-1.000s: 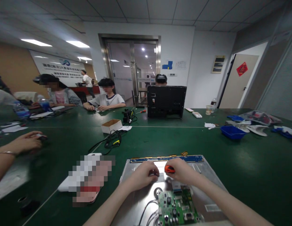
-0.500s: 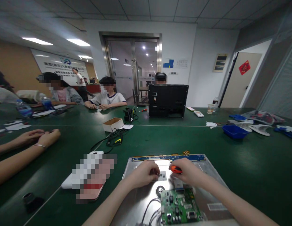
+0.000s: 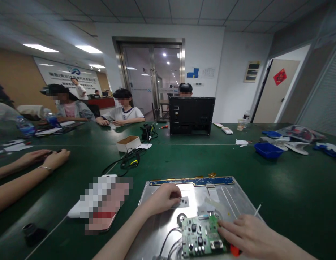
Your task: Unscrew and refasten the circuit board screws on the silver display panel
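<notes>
A silver metal panel (image 3: 235,204) lies flat on the green table in front of me, with a blue strip board (image 3: 192,181) along its far edge and a green circuit board (image 3: 200,236) near me. My left hand (image 3: 164,198) rests on the panel with its fingertips pinched beside a small label (image 3: 185,202); what they pinch is too small to see. My right hand (image 3: 250,236) lies at the circuit board's right edge, fingers touching the board. An orange-handled tool (image 3: 234,250) shows under that hand. A white ribbon cable (image 3: 212,193) runs down from the blue strip.
A phone (image 3: 103,206) lies left of the panel, and a black cap (image 3: 31,231) sits further left. Another person's hands (image 3: 46,159) rest at the left. Beyond are black cables (image 3: 130,160), a cardboard box (image 3: 128,143), a black monitor back (image 3: 192,115) and a blue tray (image 3: 267,150). People sit across.
My right hand has come back from the panel's middle, next to my left hand, to the circuit board's right edge, taking the orange tool along. My left hand has stayed put.
</notes>
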